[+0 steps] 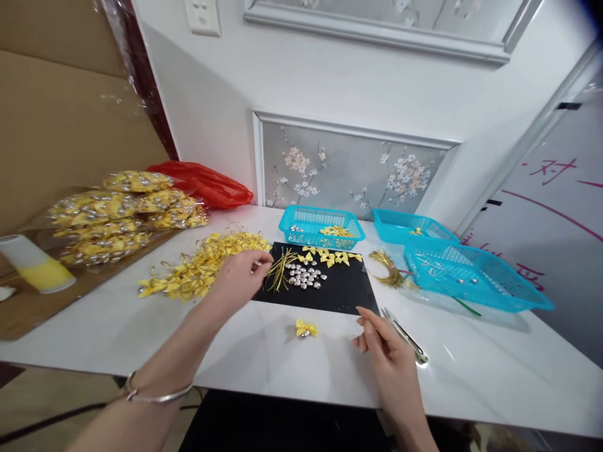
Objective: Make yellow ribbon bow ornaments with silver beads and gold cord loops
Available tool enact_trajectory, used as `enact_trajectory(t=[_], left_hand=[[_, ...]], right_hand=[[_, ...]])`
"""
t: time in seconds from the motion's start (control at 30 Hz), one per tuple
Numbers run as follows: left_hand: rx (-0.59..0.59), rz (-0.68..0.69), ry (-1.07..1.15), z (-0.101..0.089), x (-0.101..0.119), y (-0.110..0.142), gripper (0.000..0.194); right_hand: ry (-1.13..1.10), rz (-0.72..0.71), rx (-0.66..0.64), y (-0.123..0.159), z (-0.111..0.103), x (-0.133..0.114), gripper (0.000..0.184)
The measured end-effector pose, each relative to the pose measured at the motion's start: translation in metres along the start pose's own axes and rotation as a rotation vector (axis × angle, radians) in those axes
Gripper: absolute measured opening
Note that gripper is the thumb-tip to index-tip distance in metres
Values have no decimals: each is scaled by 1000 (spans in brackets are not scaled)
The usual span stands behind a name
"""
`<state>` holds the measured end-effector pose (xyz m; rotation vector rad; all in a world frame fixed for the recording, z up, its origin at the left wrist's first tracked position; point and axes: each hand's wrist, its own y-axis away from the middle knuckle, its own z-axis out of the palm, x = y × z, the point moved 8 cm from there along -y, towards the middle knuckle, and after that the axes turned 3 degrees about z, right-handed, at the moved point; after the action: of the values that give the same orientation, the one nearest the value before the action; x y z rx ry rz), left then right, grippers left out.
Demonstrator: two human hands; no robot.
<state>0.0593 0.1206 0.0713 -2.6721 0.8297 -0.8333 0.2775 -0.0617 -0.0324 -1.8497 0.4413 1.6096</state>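
My left hand (242, 273) reaches over the edge of the black mat (339, 295), thumb and forefinger pinched at the ends of thin gold cords (281, 271). Beside the cords lie several shiny silver beads (305, 276), and yellow ribbon bows (332, 256) line the mat's back edge. My right hand (391, 358) hovers over the white table, fingers loosely curled and apart, with nothing visible in them. Left of it sits a single yellow bow with a silver bead (306, 329). Thread snips (406, 339) lie just beyond my right hand.
A heap of finished yellow bows (202, 263) spreads on the left, with bagged bows (117, 213) and a red plastic bag (202, 182) behind. Blue baskets (323, 213) stand at the back and on the right (490, 295). A gold cord bundle (391, 270) lies right of the mat.
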Motion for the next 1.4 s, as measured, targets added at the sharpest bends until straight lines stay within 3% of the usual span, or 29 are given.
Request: enact_trajectory(t=[0.1,0.27,0.43,0.57,0.93,1.17,1.4], left_hand=[[-60,-19,-74,-1,-12,-26,18],[-225,-41,-150,35,-22,-47,30],[-262,-136,-213,68,-33,-61,31],[-277,-208,-248,79,-39,-63,32],[-229,-237,-172,62,-45,-62,32],[-181,-263,-62,54,-57,-60,32],[-95,-259,11,47,-55,-57,32]], right_hand=[[31,0,-18,2,1,2,43],[97,-32,-49,5,5,2,42],[113,-51,-55,4,7,3,42],[111,-56,-59,4,8,5,41],[62,-61,-61,5,9,4,34],[95,-84,-69,5,9,2,38],[145,-60,-70,6,8,4,43]])
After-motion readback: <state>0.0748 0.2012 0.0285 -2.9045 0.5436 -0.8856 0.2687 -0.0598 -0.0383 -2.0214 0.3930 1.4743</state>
